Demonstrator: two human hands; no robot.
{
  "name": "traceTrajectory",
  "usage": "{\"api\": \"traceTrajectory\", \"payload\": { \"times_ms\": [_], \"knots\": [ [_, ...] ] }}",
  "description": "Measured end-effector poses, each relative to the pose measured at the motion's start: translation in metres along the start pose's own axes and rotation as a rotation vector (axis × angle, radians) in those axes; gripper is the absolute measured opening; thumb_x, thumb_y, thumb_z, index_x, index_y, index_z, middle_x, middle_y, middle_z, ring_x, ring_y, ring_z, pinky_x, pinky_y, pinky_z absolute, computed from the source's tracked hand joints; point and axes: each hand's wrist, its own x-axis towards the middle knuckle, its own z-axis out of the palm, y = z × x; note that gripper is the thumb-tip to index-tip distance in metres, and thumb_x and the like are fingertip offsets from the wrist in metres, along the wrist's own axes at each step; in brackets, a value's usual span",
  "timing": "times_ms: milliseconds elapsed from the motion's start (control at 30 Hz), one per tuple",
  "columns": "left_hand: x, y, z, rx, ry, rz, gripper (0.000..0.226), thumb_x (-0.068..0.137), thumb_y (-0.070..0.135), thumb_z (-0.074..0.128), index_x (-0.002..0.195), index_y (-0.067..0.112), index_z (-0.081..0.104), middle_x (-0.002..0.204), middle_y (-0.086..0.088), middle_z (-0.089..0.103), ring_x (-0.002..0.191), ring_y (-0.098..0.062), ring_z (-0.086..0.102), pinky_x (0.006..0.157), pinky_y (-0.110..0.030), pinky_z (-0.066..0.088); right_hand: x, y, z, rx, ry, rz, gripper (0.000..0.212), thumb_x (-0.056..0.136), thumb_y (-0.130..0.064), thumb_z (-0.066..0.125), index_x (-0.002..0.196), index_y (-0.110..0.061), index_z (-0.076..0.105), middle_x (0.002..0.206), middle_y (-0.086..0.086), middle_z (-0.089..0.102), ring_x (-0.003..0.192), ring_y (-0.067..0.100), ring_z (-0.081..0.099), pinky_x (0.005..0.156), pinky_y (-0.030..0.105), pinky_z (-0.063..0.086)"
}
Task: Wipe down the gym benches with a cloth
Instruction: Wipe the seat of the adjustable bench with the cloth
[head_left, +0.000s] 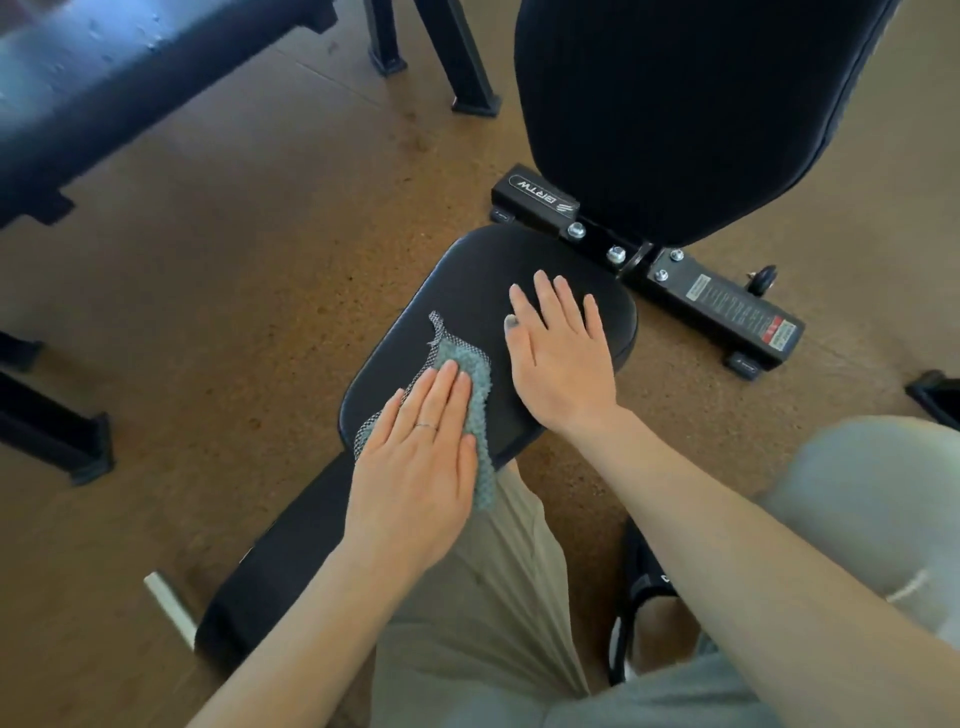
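Head view: left hand (415, 457) lay flat, fingers spread, pressing teal cloth (475, 410) on seat pad (467, 280) at frame centre. Right hand (561, 358) open, bracing pad. Backrest (675, 104) upper right, second bench (104, 88) upper left looked unwiped; task likely early.

Seat pad (519, 270) black, backrest (675, 104) black with fine ribbing. Cloth (475, 395) teal, nubbly, with a grey mesh edge. Floor (234, 291) speckled brown. Trousers (483, 597) beige. Frame base (727, 306) black, with a red-and-white label at its right end.
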Motion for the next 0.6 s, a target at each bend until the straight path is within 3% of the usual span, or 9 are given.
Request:
{"api": "traceTrajectory", "payload": {
  "times_ms": [100, 200, 367, 533, 600],
  "knots": [
    [0.051, 0.018, -0.002, -0.045, -0.039, -0.106, 0.06, 0.111, 0.042, 0.01, 0.166, 0.016, 0.012, 0.173, -0.003, 0.01, 0.16, -0.018, 0.009, 0.131, -0.038, 0.006, 0.001, -0.002, 0.003, -0.038, 0.044, 0.01, 0.058, 0.108, -0.043, 0.011, 0.162, -0.027, 0.024, 0.171, 0.001, 0.013, 0.158, 0.017, 0.001, 0.128, 0.044, -0.001],
    [0.052, 0.015, -0.005, -0.034, -0.048, -0.084, 0.06, 0.111, 0.04, 0.007, 0.166, 0.015, 0.006, 0.174, -0.004, 0.005, 0.161, -0.018, 0.003, 0.131, -0.038, 0.002, 0.001, -0.002, 0.0, 0.033, 0.027, 0.008, 0.057, 0.108, -0.042, 0.012, 0.161, -0.027, 0.028, 0.171, 0.0, 0.014, 0.158, 0.015, 0.001, 0.128, 0.042, -0.002],
    [-0.039, -0.018, -0.002, -0.092, -0.008, -0.113, 0.059, 0.111, 0.039, 0.013, 0.164, 0.015, 0.02, 0.171, -0.002, 0.02, 0.159, -0.017, 0.017, 0.129, -0.038, 0.012, -0.004, 0.0, 0.003, -0.03, 0.048, -0.01, 0.058, 0.108, -0.045, 0.011, 0.161, -0.028, 0.027, 0.171, 0.001, 0.012, 0.158, 0.017, 0.0, 0.128, 0.042, -0.002],
    [0.037, -0.029, -0.009, -0.362, 0.029, -0.385, 0.057, 0.11, 0.036, 0.018, 0.161, 0.014, 0.031, 0.166, -0.007, 0.034, 0.152, -0.023, 0.036, 0.124, -0.04, 0.028, -0.003, -0.001, 0.005, -0.048, 0.082, 0.002, 0.061, 0.105, -0.047, 0.009, 0.16, -0.029, 0.03, 0.171, 0.002, 0.017, 0.158, 0.018, 0.004, 0.128, 0.044, 0.003],
    [0.078, -0.042, -0.017, -0.515, -0.047, -0.561, 0.049, 0.111, 0.036, 0.02, 0.144, 0.015, 0.05, 0.149, -0.011, 0.054, 0.128, -0.028, 0.055, 0.107, -0.045, 0.041, -0.002, -0.001, 0.006, -0.052, 0.108, 0.005, 0.06, 0.106, -0.046, 0.011, 0.159, -0.029, 0.033, 0.17, 0.002, 0.02, 0.158, 0.019, 0.008, 0.128, 0.045, 0.005]
  ]
}}
